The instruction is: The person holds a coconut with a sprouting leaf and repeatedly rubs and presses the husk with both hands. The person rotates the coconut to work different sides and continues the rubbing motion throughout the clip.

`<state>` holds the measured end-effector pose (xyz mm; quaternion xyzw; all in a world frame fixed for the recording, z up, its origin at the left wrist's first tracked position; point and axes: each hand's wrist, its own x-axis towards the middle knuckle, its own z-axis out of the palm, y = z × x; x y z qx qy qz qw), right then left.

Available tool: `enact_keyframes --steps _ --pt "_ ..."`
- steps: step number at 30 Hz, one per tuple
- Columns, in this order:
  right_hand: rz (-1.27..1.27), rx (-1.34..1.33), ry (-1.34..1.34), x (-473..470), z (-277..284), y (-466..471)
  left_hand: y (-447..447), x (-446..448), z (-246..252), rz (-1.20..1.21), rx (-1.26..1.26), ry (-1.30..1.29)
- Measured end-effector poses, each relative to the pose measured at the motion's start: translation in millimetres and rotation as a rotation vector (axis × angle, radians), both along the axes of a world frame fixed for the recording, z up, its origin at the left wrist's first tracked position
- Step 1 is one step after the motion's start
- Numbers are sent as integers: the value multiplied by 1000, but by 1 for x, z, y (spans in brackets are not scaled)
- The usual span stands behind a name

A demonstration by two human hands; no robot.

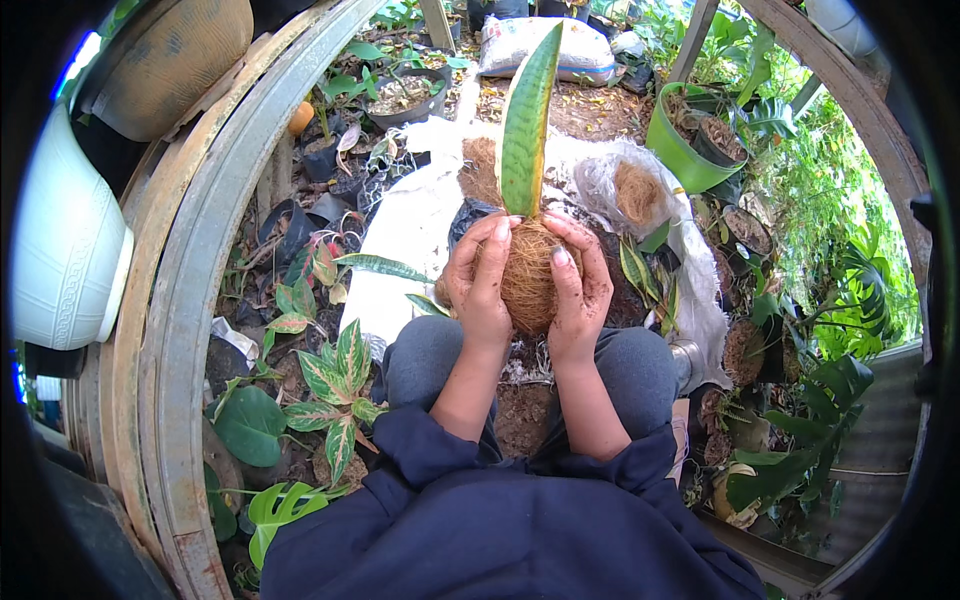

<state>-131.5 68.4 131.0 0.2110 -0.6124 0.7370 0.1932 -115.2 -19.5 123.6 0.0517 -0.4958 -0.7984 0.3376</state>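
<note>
Between my two cupped hands is a round ball of brown coconut fiber [529,281]. From its top rises one upright snake plant leaf [529,120], green with a yellow edge. My left hand [484,277] presses the ball's left side, and my right hand [581,277] its right side; both have soil on the fingers. Beneath lies a white woven sack [397,232] with dark soil on it. A clear plastic bag holding loose fiber [637,193] is at the sack's upper right. Small snake plants [641,270] lie right of my hands, and another leaf [382,265] points left.
A green plastic pot [686,142] stands at the upper right, a filled white sack [547,49] at the top. Potted plants and an aglaonema [337,382] crowd the left. Wooden and metal rails [187,300] curve past a pale pot [67,240]. A monstera [802,435] grows at the right.
</note>
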Motion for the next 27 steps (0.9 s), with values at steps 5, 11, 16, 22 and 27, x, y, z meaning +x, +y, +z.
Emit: enact_keyframes --steps 5,11,16,22,27 --pt "70 -172 -108 1 2 -2 2 1 1 -74 33 -25" --pt "45 -249 -323 -3 -6 -2 7 -2 9 151 -643 107" --pt "-138 -13 -56 -4 -9 -10 11 -1 10 109 -512 3" --pt "75 -101 -142 -5 -2 0 9 4 11 123 -196 -32" --pt "205 -356 -300 -7 -1 -2 7 4 10 74 -194 -54"
